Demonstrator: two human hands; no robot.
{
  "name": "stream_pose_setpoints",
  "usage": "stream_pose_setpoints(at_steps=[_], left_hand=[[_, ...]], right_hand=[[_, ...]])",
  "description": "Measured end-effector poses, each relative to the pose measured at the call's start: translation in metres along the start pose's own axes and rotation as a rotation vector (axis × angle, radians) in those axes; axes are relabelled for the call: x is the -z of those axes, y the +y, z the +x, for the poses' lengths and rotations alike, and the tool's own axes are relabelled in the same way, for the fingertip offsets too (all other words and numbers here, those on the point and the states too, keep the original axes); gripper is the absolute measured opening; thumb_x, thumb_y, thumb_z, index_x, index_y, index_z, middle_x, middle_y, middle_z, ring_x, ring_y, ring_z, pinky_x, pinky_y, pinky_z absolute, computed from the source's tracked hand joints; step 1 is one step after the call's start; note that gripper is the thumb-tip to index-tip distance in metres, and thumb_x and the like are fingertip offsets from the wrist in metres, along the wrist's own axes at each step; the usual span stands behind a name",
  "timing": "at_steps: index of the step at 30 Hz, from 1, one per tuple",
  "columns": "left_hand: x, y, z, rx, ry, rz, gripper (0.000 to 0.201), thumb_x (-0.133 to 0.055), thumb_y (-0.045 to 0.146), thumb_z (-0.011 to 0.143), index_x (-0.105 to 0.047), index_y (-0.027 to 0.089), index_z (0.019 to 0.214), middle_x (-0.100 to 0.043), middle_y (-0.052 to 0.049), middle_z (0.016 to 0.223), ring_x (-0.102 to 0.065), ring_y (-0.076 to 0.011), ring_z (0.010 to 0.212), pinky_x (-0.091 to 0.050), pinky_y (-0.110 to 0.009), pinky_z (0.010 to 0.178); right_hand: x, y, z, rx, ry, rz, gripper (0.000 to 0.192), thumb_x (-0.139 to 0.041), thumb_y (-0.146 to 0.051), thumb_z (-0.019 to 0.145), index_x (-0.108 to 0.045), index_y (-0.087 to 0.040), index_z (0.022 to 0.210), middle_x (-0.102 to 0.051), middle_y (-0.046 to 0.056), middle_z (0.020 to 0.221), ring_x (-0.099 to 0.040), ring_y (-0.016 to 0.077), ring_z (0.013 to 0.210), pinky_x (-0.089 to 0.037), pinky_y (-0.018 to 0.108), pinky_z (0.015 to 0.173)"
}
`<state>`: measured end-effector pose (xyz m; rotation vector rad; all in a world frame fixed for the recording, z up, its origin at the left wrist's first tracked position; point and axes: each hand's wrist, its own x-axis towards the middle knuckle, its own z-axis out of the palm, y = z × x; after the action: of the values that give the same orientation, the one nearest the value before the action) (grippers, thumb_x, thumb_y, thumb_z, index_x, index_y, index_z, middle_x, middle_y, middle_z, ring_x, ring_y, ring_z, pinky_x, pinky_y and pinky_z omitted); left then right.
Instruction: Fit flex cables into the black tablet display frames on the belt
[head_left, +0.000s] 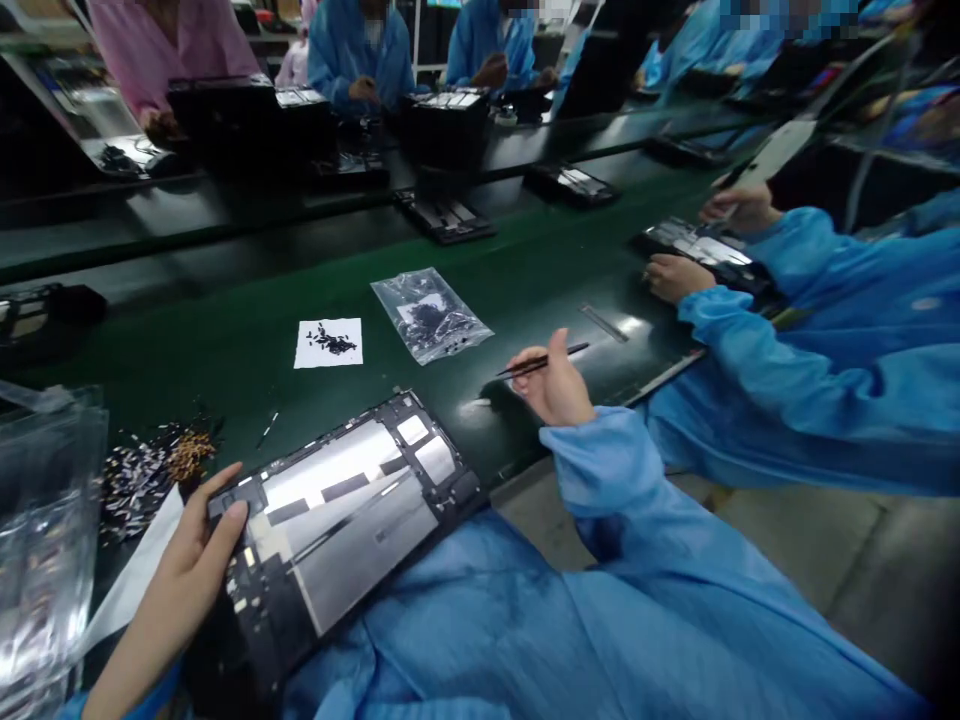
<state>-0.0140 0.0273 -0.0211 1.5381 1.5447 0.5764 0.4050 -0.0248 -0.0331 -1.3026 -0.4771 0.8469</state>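
The left hand (191, 560) grips the opened tablet chassis (337, 520) at the belt's near edge; the right hand (555, 385) pinches tweezers (544, 362). Next, probably, a tiny part from the white paper (328, 342) — needing a delicate pick.

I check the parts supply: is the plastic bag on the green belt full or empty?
Not empty: the clear plastic bag lies flat, with small dark parts visible inside.

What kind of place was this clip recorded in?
Most likely an electronics assembly line. A long green conveyor belt runs between rows of people in blue smocks; the left hand grips an opened tablet chassis, the right hand holds black tweezers, and similar chassis lie along the belt.
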Motion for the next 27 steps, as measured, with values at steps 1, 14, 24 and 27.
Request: stream_pose_setpoints(at_steps=[1, 14, 24, 27], left_hand=[[-0.002, -0.001, 0.001, -0.071, 0.059, 0.106, 0.084, -0.052, 0.075, 0.073, -0.048, 0.019, 0.136, -0.056, -0.017, 0.132, -0.054, -0.0395, 0.121, -0.038, -0.059, 0.108], [-0.032, -0.001, 0.000, -0.636, 0.205, 0.543, 0.048, -0.035, 0.049, 0.095, -0.058, 0.016, 0.121, -0.055, -0.019, 0.131, -0.042, -0.0361, 0.135, -0.033, -0.056, 0.113], [-0.038, 0.006, -0.001, -0.479, 0.140, 0.424, 0.038, -0.046, 0.052, 0.089, -0.063, 0.024, 0.108, -0.056, -0.015, 0.132, -0.043, -0.0376, 0.134, -0.025, -0.058, 0.113], [-0.038, 0.010, -0.002, -0.471, 0.137, 0.412, 0.038, -0.046, 0.051, 0.089, -0.063, 0.023, 0.107, -0.056, -0.016, 0.130, -0.044, -0.0381, 0.133, -0.026, -0.058, 0.113]], right_hand=[[-0.003, 0.008, 0.003, 0.028, -0.005, -0.017, 0.063, -0.061, -0.083, 0.063, -0.054, -0.020, 0.059, -0.059, 0.001, 0.058, -0.046, 0.0078, 0.043, -0.038, 0.022, 0.039], [-0.033, 0.041, 0.047, 0.265, -0.110, -0.267, 0.044, -0.080, -0.053, 0.058, -0.060, -0.022, 0.081, -0.064, -0.002, 0.078, -0.065, 0.0135, 0.072, -0.057, 0.030, 0.071], [-0.035, 0.044, 0.047, 0.287, -0.062, -0.385, 0.028, -0.071, -0.043, 0.072, -0.059, -0.021, 0.086, -0.062, -0.002, 0.081, -0.063, 0.0112, 0.072, -0.054, 0.026, 0.074], [-0.035, 0.045, 0.046, 0.283, -0.028, -0.377, 0.029, -0.067, -0.045, 0.075, -0.058, -0.022, 0.089, -0.062, -0.001, 0.082, -0.064, 0.0124, 0.076, -0.055, 0.026, 0.072]])
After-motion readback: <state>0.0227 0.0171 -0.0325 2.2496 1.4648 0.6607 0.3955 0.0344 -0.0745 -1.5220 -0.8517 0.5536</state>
